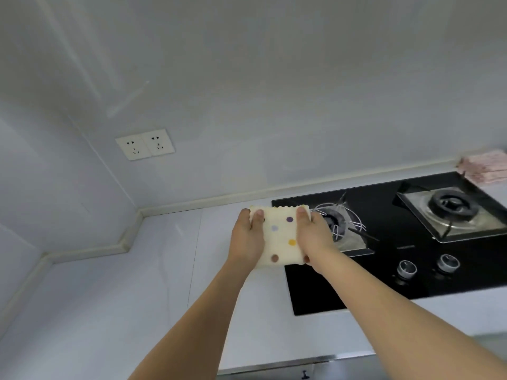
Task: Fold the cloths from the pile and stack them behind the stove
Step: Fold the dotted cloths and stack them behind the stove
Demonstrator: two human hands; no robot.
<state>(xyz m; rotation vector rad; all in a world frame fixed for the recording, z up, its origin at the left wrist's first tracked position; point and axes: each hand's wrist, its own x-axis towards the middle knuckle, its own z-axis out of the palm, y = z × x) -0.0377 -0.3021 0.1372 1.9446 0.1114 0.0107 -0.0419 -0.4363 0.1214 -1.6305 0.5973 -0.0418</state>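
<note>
A folded cream cloth with coloured dots is held between both hands above the white counter, at the left edge of the black stove. My left hand grips its left side, thumb on top near the far corner. My right hand grips its right side the same way. A stack of folded pink cloths lies behind the stove at the far right, against the wall.
The stove has two burners with metal grates and two knobs at its front. The white counter runs left into a corner. A double wall socket sits on the wall above it.
</note>
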